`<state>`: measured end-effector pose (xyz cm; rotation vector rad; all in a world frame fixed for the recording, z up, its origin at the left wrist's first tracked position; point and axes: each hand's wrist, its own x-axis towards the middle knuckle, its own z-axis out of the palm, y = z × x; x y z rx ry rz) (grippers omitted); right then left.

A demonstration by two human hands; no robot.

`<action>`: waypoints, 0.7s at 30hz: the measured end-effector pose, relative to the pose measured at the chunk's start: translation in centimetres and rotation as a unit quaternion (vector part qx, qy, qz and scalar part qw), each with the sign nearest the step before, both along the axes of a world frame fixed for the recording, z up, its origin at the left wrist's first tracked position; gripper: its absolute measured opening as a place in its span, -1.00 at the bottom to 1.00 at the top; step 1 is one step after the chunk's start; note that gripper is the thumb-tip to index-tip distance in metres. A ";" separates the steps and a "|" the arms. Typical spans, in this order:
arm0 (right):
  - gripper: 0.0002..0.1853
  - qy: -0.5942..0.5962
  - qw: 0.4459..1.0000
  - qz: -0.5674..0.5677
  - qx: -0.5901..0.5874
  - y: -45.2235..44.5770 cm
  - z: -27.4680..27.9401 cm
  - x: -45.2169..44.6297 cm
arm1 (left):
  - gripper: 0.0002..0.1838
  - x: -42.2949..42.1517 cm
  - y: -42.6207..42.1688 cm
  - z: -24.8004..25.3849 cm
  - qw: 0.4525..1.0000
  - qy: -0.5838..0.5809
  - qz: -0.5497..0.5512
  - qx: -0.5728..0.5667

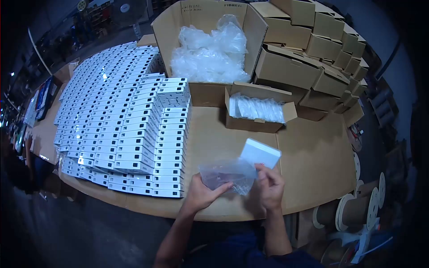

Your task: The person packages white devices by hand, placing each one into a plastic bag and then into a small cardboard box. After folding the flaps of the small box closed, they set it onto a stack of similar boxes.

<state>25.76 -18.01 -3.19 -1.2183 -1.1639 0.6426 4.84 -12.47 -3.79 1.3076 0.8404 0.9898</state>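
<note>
My left hand (203,193) holds a clear plastic bag (227,175) near the front edge of the cardboard-covered table, its thumb lying across the bag. At the bag's right side, my right hand (270,186) has its fingertips pinched at the bag's edge, close to the lower corner of a flat white box (260,153). Whether those fingers also touch the white box cannot be made out. Behind it stands an open small carton (254,125) with several bagged white items (257,108) in a row.
Stacked white boxes (129,120) cover the table's left side. A large open carton (163,24) of clear bags (210,51) stands at the back. Brown cartons (286,67) are piled at the back right. Spools (362,210) stand below the right edge. Another person's arm (29,149) shows far left.
</note>
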 end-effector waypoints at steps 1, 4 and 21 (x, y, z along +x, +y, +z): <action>-0.75 0.002 1.000 -0.025 0.000 0.5 0.8 1.0 | -0.58 -0.1 -0.2 0.2 1.000 0.017 0.005 0.019; -0.72 0.080 0.994 -0.042 0.066 2.0 6.3 0.8 | -0.57 -0.3 -0.6 0.3 0.998 0.061 -0.016 0.008; -0.64 -0.267 0.921 0.260 0.111 6.3 10.3 0.7 | -0.57 -0.5 -0.2 -0.8 0.980 0.166 0.006 0.106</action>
